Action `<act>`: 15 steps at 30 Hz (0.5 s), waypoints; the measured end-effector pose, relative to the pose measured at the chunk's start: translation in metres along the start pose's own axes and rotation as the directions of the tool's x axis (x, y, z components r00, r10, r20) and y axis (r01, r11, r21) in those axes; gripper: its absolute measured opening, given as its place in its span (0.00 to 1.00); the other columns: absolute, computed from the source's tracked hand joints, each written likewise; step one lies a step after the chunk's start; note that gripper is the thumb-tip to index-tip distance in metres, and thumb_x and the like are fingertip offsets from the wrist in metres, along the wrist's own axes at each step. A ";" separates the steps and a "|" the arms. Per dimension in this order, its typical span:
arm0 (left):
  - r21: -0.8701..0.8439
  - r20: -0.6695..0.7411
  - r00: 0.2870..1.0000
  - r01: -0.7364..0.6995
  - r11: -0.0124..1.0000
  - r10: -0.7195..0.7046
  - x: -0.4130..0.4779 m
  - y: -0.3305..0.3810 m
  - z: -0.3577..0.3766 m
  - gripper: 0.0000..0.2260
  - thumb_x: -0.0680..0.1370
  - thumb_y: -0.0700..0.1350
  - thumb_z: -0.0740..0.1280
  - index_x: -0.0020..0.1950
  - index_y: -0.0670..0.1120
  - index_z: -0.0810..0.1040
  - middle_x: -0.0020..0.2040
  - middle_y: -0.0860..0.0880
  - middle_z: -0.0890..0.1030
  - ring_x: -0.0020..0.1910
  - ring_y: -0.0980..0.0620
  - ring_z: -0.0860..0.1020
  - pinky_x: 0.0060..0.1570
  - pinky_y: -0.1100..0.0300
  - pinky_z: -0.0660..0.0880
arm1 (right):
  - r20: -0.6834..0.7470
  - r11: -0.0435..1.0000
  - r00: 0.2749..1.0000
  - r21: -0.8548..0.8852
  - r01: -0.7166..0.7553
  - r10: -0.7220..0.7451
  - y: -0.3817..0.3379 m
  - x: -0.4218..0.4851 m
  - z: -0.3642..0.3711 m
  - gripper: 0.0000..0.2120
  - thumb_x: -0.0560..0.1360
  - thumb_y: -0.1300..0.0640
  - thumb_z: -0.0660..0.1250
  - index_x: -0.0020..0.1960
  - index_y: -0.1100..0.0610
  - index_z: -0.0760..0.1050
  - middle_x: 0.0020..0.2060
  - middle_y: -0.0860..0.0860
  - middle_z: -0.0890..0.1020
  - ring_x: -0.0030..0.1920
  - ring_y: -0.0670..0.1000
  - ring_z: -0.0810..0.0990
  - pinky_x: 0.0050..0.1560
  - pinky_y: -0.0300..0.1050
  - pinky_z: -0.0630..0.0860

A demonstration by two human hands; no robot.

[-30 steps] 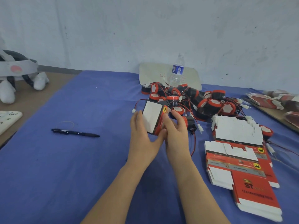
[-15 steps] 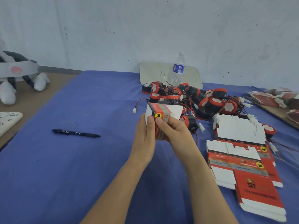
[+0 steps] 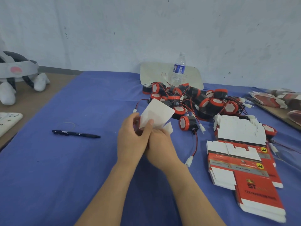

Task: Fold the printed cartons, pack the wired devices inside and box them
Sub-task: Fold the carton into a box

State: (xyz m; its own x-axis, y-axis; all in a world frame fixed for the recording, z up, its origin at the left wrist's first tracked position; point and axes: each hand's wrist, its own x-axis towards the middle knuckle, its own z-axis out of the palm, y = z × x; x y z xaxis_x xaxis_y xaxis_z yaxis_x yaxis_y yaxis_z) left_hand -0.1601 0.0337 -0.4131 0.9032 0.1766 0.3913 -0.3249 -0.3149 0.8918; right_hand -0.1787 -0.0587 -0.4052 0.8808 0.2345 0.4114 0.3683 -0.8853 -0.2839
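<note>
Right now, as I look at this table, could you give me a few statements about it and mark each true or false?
1. The left hand and right hand both hold one carton above the blue cloth. True.
2. The pen lies to the right of the hands. False: it lies to their left.
3. The water bottle lies on its side. False: it stands upright behind the wired devices.
4. The flat cartons lie stacked to the right of the hands. True.

Makeshift packing workshop.
Heaped wired devices [image 3: 211, 103] at one o'clock, stacked flat cartons [image 3: 241, 162] at three, blue-clothed table [image 3: 65, 168], scuffed wall [image 3: 146, 30] at twelve.
</note>
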 end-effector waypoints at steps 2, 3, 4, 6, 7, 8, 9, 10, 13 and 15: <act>0.056 -0.054 0.998 -0.019 0.998 0.022 0.001 0.000 -0.005 0.16 0.74 0.58 0.67 0.56 0.50 0.74 0.52 0.56 0.79 0.49 0.58 0.77 0.47 0.66 0.73 | 0.022 1.000 1.000 -0.001 0.019 -0.019 0.000 0.000 0.001 0.13 0.74 0.60 0.61 0.57 0.52 0.76 0.49 0.48 0.82 0.51 0.50 0.77 0.62 0.44 0.64; 0.078 -0.097 0.995 -0.015 0.997 0.022 0.002 -0.001 -0.007 0.13 0.76 0.55 0.67 0.56 0.50 0.75 0.50 0.56 0.79 0.48 0.56 0.78 0.46 0.64 0.74 | 0.023 0.999 0.999 0.020 0.027 -0.027 -0.001 0.000 0.002 0.10 0.74 0.59 0.61 0.54 0.53 0.76 0.46 0.48 0.82 0.49 0.51 0.77 0.61 0.44 0.65; 0.087 -0.142 0.990 0.008 0.996 0.005 0.003 -0.002 -0.009 0.10 0.78 0.51 0.65 0.56 0.48 0.74 0.48 0.54 0.79 0.47 0.53 0.79 0.46 0.60 0.75 | 0.004 0.998 1.000 0.059 0.028 -0.028 -0.002 0.001 0.002 0.08 0.75 0.58 0.61 0.51 0.54 0.77 0.44 0.48 0.82 0.47 0.50 0.76 0.59 0.45 0.66; 0.069 -0.184 0.980 0.088 0.994 -0.074 0.005 -0.002 -0.013 0.12 0.79 0.43 0.62 0.62 0.48 0.71 0.49 0.51 0.79 0.46 0.47 0.79 0.46 0.54 0.75 | -0.116 0.984 0.992 0.175 -0.022 0.043 -0.002 0.002 0.004 0.08 0.77 0.58 0.61 0.49 0.57 0.78 0.46 0.50 0.81 0.52 0.50 0.75 0.60 0.42 0.66; 0.068 -0.175 0.978 0.124 0.990 -0.111 0.006 -0.003 -0.014 0.16 0.79 0.40 0.61 0.66 0.48 0.68 0.53 0.49 0.78 0.49 0.45 0.78 0.48 0.52 0.75 | -0.182 0.970 0.976 0.232 -0.079 0.123 -0.002 0.002 0.004 0.08 0.78 0.59 0.61 0.51 0.59 0.78 0.50 0.51 0.80 0.57 0.51 0.73 0.61 0.38 0.64; 0.082 -0.155 0.979 0.149 0.985 -0.135 0.006 -0.004 -0.014 0.20 0.78 0.37 0.60 0.69 0.47 0.66 0.59 0.47 0.77 0.53 0.43 0.77 0.51 0.52 0.74 | -0.213 0.951 0.954 0.269 -0.151 0.211 0.000 0.002 0.004 0.10 0.79 0.61 0.59 0.54 0.61 0.77 0.56 0.52 0.78 0.61 0.51 0.71 0.60 0.34 0.62; 0.121 -0.133 0.981 0.159 0.980 -0.142 0.006 -0.005 -0.014 0.21 0.78 0.36 0.59 0.71 0.46 0.65 0.65 0.47 0.74 0.59 0.44 0.75 0.54 0.54 0.72 | -0.202 0.931 0.935 0.287 -0.227 0.290 0.001 0.002 0.004 0.11 0.80 0.63 0.57 0.58 0.61 0.76 0.60 0.52 0.75 0.60 0.51 0.71 0.57 0.32 0.63; 0.174 -0.109 0.984 0.161 0.971 -0.144 0.005 -0.007 -0.012 0.20 0.79 0.36 0.57 0.71 0.45 0.66 0.70 0.47 0.69 0.63 0.45 0.72 0.55 0.59 0.68 | -0.168 0.908 0.921 0.301 -0.292 0.352 0.002 0.002 0.004 0.13 0.80 0.64 0.56 0.61 0.60 0.74 0.64 0.51 0.72 0.55 0.49 0.72 0.53 0.32 0.65; 0.321 -0.003 0.974 0.215 0.922 -0.226 0.005 -0.010 -0.008 0.15 0.83 0.41 0.52 0.63 0.41 0.73 0.75 0.45 0.63 0.68 0.44 0.68 0.53 0.58 0.66 | -0.092 0.785 0.853 0.451 -0.424 0.514 0.005 0.000 0.005 0.15 0.79 0.67 0.55 0.64 0.58 0.68 0.64 0.52 0.68 0.42 0.44 0.70 0.39 0.29 0.67; 0.393 0.087 0.961 0.208 0.896 -0.261 0.004 -0.013 -0.007 0.15 0.83 0.43 0.50 0.55 0.40 0.75 0.63 0.44 0.74 0.66 0.40 0.69 0.59 0.51 0.68 | -0.029 0.649 0.796 0.597 -0.471 0.605 0.008 0.001 0.003 0.17 0.79 0.67 0.55 0.66 0.56 0.65 0.63 0.54 0.71 0.46 0.47 0.72 0.38 0.31 0.67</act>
State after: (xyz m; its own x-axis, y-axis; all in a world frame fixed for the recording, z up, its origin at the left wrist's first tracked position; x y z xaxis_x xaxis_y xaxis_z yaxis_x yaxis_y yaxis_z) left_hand -0.1543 0.0450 -0.4213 0.9774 0.1711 0.1240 0.0068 -0.6118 0.7910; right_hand -0.1737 -0.0645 -0.4093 0.9151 -0.3602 0.1811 0.0017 -0.4457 -0.8952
